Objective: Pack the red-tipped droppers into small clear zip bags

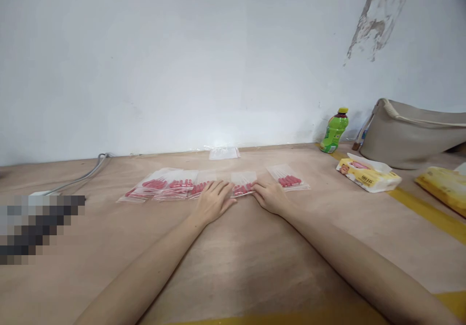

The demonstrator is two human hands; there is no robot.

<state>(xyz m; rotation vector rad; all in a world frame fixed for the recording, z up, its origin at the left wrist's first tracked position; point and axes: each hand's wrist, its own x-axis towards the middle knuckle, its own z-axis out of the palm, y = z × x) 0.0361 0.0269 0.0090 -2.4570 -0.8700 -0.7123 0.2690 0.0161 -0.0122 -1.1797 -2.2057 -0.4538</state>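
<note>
Several clear zip bags with red-handled items lie in an overlapping row on the table. My left hand rests palm down at the near edge of the row, fingers spread a little, over part of one bag. Just right of it, a bag lies between my two hands. My right hand is at that bag's right edge, its fingers bent and close together; whether they pinch the edge is too small to tell. Another bag lies flat just beyond my right hand.
A white packet lies by the wall. On the right are a green bottle, a yellow tissue pack, a second yellow pack and a beige bag. A grey cable and a pixelated object are at left.
</note>
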